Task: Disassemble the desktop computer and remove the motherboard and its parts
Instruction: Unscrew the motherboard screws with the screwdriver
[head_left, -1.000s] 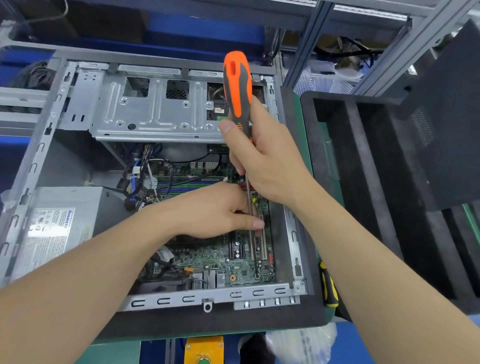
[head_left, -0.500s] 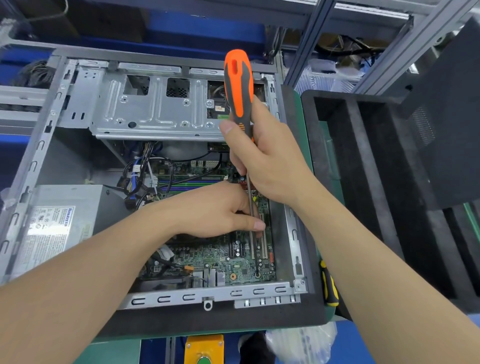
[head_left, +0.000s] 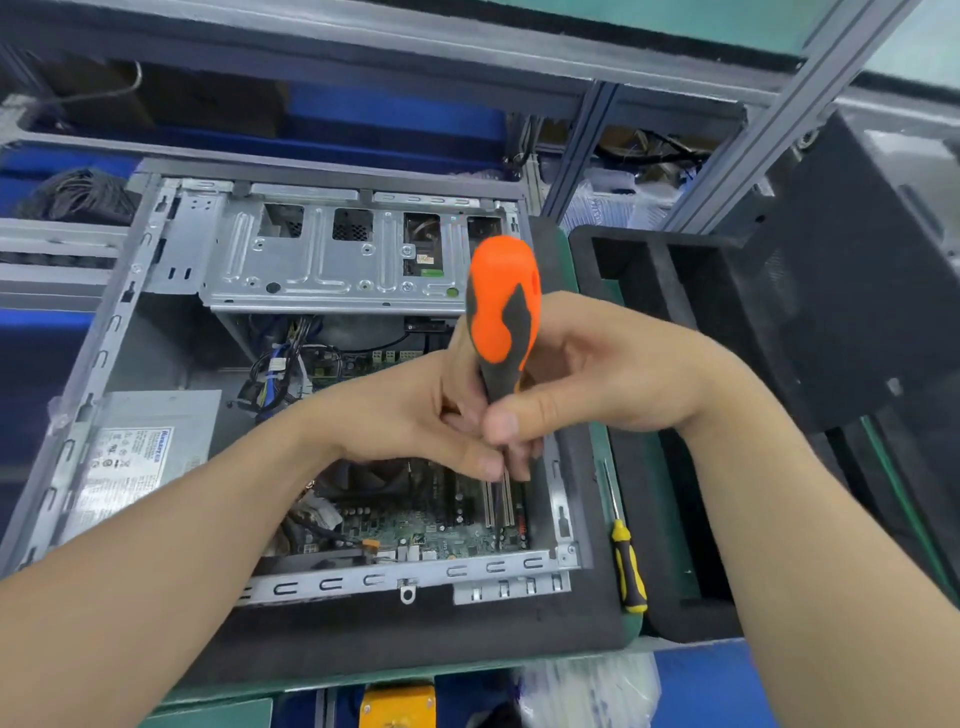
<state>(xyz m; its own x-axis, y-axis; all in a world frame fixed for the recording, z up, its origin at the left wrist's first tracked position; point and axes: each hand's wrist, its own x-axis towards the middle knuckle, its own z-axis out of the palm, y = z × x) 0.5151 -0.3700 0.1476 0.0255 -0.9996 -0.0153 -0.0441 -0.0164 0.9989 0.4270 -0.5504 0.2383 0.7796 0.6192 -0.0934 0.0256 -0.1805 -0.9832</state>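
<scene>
An open desktop case (head_left: 130, 332) lies on its side on a dark foam mat. Its green motherboard (head_left: 441, 535) shows at the lower right, partly hidden by my hands. My right hand (head_left: 613, 374) grips the orange and black screwdriver (head_left: 501, 306) by the lower handle. The shaft points down toward the expansion slots near the board's right edge. My left hand (head_left: 405, 415) pinches the shaft just under the handle; the tip is hard to make out.
A grey power supply (head_left: 140, 457) fills the case's lower left. A metal drive cage (head_left: 322, 265) spans the top, with bundled cables (head_left: 275, 374) below it. A yellow and black screwdriver (head_left: 626, 561) lies right of the case. A black foam tray (head_left: 675, 291) stands further right.
The camera has shifted, so the case sits lower in view. The screwdriver handle has tilted toward me, and both hands have closed together around its lower handle and shaft.
</scene>
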